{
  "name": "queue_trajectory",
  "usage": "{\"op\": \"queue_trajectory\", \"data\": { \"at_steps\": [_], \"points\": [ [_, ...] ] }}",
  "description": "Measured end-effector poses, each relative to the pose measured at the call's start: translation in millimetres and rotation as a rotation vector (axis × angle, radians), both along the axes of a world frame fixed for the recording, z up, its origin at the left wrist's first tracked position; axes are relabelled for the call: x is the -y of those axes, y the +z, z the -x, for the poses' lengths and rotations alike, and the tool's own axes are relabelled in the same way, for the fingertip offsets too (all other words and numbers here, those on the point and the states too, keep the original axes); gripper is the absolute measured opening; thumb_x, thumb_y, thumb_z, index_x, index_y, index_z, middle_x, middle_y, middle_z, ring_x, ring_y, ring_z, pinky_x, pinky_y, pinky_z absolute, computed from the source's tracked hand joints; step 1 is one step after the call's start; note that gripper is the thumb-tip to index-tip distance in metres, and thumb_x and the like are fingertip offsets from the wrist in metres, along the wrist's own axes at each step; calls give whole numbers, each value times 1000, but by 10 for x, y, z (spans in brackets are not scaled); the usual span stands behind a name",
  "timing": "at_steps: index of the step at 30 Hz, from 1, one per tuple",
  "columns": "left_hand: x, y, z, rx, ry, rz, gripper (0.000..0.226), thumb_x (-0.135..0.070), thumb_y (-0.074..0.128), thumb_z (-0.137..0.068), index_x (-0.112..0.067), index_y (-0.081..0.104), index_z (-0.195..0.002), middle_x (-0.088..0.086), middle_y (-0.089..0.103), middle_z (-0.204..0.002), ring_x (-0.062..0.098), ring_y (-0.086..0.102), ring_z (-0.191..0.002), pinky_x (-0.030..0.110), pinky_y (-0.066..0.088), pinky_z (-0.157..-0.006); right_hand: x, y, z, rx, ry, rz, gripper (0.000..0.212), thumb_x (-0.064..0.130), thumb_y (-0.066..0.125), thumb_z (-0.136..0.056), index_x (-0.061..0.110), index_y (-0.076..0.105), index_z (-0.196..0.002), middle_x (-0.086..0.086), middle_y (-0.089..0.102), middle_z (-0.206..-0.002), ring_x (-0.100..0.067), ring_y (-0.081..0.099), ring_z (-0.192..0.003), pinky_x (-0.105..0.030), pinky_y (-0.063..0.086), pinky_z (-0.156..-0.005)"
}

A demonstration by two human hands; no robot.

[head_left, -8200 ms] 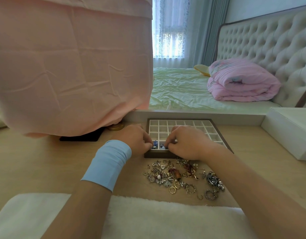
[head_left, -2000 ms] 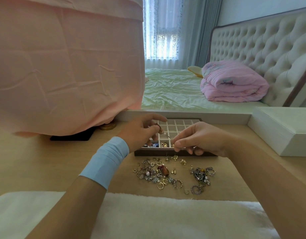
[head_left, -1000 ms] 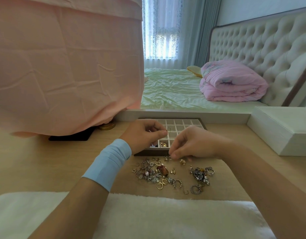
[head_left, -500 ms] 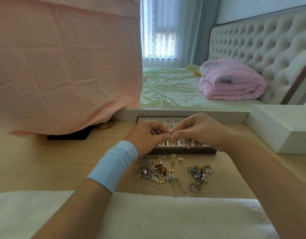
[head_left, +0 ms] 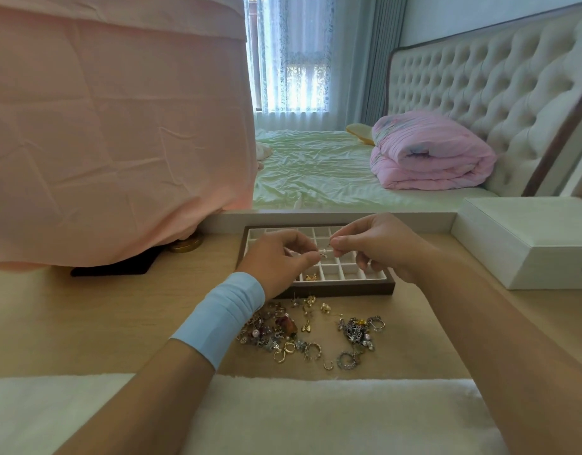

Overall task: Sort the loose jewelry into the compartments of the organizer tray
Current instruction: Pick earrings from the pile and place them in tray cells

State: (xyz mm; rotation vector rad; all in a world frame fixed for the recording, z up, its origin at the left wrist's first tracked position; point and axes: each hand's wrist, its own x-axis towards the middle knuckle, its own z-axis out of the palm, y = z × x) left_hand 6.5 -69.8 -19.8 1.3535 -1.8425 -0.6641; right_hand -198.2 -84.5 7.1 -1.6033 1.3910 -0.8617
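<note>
The organizer tray, dark-framed with a white grid of small compartments, lies on the wooden table. A gold piece sits in a front compartment. My left hand, with a light blue band at the wrist, and my right hand meet above the tray. Both pinch a small pearl earring between their fingertips. A heap of loose jewelry lies in front of the tray, with a second cluster to its right. My left hand hides the tray's left compartments.
A large pink cloth hangs over the table's left back, with a black object and a gold round base under it. A white box stands at the right. A white fluffy mat covers the near edge.
My right hand picked a small earring from the table and rose to meet my left hand above the tray. Both hands now pinch it together, slightly higher than half a second ago.
</note>
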Motion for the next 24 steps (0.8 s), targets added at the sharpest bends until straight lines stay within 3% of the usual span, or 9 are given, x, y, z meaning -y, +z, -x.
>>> {"op": "queue_trajectory", "data": {
  "at_steps": [4,8,11,16,18,24],
  "points": [
    [62,-20,159,111,-42,-81,12,-35,76,-80,-33,68,-88,-16,69,-85,-3,61,-76,21,48,-72,83,-124,36,-239,-40,113,3,16,80,-83,16,81,-86,4,76,-76,-8,56,-48,-24,49,-50],
    [93,-75,226,303,-15,-13,6,-40,75,-78,-38,70,-82,-23,66,-83,-5,55,-75,24,49,-77,135,-194,16,-439,47,173,9,26,76,-89,30,77,-81,13,71,-82,0,58,-62,-24,48,-61],
    [93,-104,223,362,-18,51,4,-45,73,-80,-43,70,-81,-23,61,-87,2,53,-82,30,50,-85,145,-215,-2,-469,89,177,12,30,74,-90,33,75,-78,15,69,-82,-3,62,-74,-22,44,-63],
    [131,-134,125,393,-120,97,14,-41,64,-89,-43,73,-100,-20,57,-95,8,49,-98,37,46,-95,129,-248,-46,-559,103,230,12,27,72,-92,31,78,-83,15,64,-77,0,57,-69,-16,37,-56],
    [137,-142,101,416,-142,120,18,-38,64,-90,-42,72,-106,-18,57,-96,8,47,-102,36,43,-98,137,-256,-38,-569,104,232,12,27,73,-91,31,78,-82,16,64,-76,-1,57,-70,-18,40,-58],
    [133,-137,78,451,-171,131,13,-44,65,-87,-37,74,-93,-17,57,-99,6,43,-104,34,41,-98,143,-281,-33,-575,136,226,12,27,75,-90,34,79,-81,17,70,-80,-2,65,-81,-29,55,-77]
  ]
}}
